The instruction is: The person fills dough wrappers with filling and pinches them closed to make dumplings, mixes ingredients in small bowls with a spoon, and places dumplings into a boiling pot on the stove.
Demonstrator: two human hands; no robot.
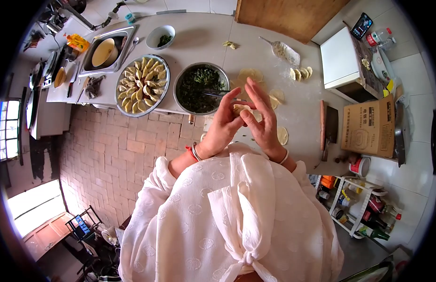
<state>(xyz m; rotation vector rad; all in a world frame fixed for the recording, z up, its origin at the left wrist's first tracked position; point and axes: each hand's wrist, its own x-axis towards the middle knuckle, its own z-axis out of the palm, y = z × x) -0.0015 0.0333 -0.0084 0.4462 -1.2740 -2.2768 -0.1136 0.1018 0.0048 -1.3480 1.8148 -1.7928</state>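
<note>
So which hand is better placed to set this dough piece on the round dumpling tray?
The left hand, I'd say: it is nearer the tray, with the dough piece at its fingertips; the right hand is farther.

Dough (pixel 240 109) — between both hands (pixel 222 126)

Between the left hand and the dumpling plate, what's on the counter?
The metal bowl of chopped greens lies between left hand and dumpling plate, per the head view.
</note>
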